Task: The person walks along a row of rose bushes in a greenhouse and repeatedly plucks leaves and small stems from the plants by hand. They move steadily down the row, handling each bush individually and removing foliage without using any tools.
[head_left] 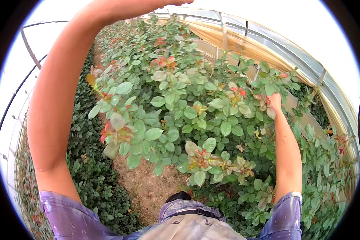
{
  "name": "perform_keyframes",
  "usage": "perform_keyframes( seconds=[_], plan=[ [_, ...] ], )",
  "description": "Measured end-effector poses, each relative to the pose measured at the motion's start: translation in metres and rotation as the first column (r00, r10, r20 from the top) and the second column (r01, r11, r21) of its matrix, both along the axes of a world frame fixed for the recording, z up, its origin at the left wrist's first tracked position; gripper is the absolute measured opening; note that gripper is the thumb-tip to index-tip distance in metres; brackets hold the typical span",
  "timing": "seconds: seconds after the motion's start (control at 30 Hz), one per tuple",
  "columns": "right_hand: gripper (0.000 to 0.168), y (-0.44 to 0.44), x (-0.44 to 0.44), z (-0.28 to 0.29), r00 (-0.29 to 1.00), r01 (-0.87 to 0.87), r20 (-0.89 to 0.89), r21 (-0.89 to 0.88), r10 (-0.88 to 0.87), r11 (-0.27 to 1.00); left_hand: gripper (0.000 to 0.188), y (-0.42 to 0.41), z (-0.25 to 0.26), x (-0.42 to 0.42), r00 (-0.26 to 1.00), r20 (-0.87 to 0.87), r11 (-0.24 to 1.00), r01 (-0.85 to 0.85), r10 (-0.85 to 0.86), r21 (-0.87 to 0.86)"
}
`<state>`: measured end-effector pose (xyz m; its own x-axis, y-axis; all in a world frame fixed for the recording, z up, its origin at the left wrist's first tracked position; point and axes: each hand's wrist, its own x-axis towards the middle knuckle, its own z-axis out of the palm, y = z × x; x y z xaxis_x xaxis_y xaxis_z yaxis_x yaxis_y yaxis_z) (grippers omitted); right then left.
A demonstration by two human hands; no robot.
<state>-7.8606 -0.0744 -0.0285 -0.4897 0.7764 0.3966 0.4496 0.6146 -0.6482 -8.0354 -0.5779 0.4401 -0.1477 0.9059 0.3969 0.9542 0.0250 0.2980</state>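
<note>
Dense rose bushes with green leaves and reddish young shoots fill the middle of the view. My right hand reaches in among the leafy stems at the right; leaves hide its fingers, and whether it grips a stem cannot be told. My left arm is raised in a bend along the left side. Only the lower edge of my left hand shows at the top rim of the picture, so its fingers and anything in it are hidden.
A bare soil path runs below the bushes, with a darker leafy row at its left. Behind the plants stand the greenhouse's metal frame, gathered yellowish sheeting and a low panel wall. One dark shoe shows near my waist.
</note>
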Motion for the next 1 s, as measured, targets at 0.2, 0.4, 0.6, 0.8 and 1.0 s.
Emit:
perform_keyframes(
  seconds=[0.2,0.4,0.6,0.8,1.0],
  plan=[
    [0.011,0.013,0.009,-0.010,0.869,-0.376,-0.475,-0.816,-0.140,0.438,0.031,-0.195,-0.095,0.024,0.968,0.202,0.935,-0.203,0.147,0.291],
    [0.023,0.015,0.023,-0.029,0.884,-0.360,-0.423,-0.887,-0.198,0.289,0.029,-0.299,-0.253,0.026,0.680,0.668,0.668,-0.651,0.302,0.361],
    [0.013,-0.025,0.031,-0.003,0.777,0.065,-0.466,-0.610,-0.424,0.790,0.028,-0.324,-0.407,0.072,0.299,0.923,0.631,-0.771,0.243,0.084],
    [0.014,-0.169,0.046,0.084,0.687,-0.214,-0.721,-0.318,-0.089,0.924,0.030,-0.335,-0.454,0.065,0.088,0.969,0.671,-0.736,0.230,-0.093],
    [0.015,-0.385,0.060,0.189,0.639,-0.682,-0.426,0.070,0.640,0.728,0.029,-0.336,-0.383,-0.048,0.510,0.857,0.571,-0.727,0.076,0.382]
  ],
)
